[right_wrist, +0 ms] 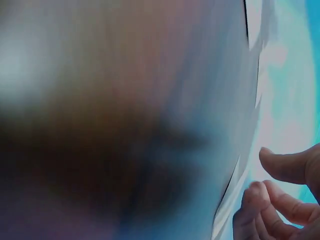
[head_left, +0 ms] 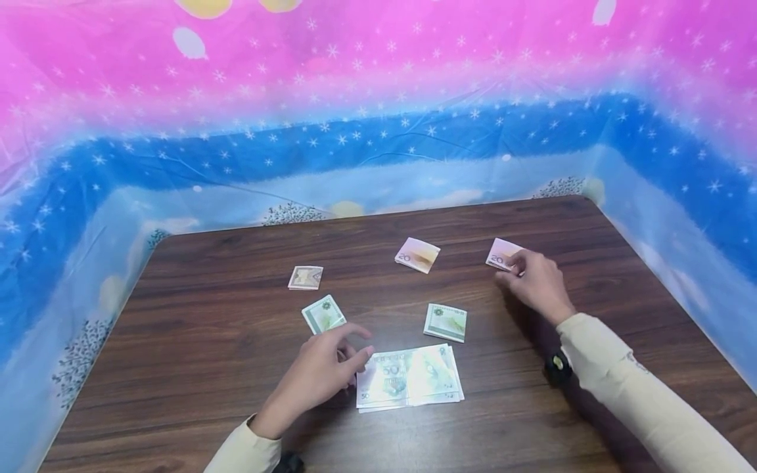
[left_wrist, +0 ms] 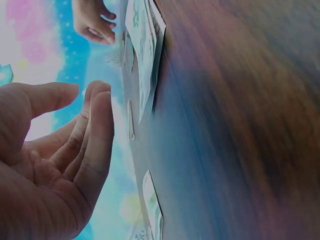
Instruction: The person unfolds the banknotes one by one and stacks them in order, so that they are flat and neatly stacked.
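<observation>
Several paper banknotes lie on the table. My right hand is at the right edge of a folded pinkish 20 banknote at the back right. In the right wrist view, thumb and fingers stand apart beside a pale note, with nothing visible between them. My left hand hovers at the left end of a stack of 50 banknotes, its thumb and bent fingers apart and holding nothing. Partly behind the left fingers lies a folded green banknote.
Another folded green banknote lies behind the 50 stack. Farther back are a second folded 20 banknote and a small folded brownish banknote. A pink and blue snowflake cloth surrounds the dark wooden table.
</observation>
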A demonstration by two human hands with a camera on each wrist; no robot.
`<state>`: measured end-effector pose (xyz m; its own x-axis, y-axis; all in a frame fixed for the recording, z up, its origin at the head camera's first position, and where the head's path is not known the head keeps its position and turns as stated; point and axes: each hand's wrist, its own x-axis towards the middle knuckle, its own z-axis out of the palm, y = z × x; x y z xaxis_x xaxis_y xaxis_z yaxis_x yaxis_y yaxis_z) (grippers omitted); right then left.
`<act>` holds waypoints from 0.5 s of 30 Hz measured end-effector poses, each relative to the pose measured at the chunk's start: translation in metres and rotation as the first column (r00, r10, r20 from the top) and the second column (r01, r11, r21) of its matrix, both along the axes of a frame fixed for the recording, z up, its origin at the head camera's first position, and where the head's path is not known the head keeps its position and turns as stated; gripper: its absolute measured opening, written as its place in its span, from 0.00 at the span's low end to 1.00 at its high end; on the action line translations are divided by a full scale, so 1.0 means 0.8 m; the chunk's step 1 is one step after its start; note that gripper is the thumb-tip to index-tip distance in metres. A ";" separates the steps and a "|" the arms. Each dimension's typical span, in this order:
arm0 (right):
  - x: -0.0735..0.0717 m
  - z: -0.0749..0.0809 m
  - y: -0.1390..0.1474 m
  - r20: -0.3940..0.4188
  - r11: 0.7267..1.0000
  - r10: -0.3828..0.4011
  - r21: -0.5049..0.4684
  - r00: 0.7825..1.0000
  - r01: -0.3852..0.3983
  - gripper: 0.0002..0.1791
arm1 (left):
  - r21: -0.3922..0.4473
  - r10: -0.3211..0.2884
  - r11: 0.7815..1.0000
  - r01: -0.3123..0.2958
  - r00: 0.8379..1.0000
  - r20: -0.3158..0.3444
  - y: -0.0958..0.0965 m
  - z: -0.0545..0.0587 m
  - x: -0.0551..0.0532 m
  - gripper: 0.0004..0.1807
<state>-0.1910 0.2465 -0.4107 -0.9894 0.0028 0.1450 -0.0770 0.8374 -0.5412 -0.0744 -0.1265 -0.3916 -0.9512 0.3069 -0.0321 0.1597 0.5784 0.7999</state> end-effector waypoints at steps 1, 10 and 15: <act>-0.008 -0.001 0.008 -0.003 1.000 -0.028 0.003 1.000 0.028 0.20 | 0.006 0.001 1.000 -0.001 1.000 0.003 -0.001 0.000 0.000 0.13; -0.052 -0.011 0.040 0.083 0.995 -0.076 0.071 0.994 0.071 0.36 | 0.019 -0.005 1.000 0.005 1.000 0.012 -0.003 0.000 -0.001 0.12; -0.058 -0.011 0.042 0.142 0.994 -0.099 0.051 0.985 0.093 0.35 | 0.007 -0.020 1.000 0.020 1.000 0.011 -0.003 0.000 -0.002 0.12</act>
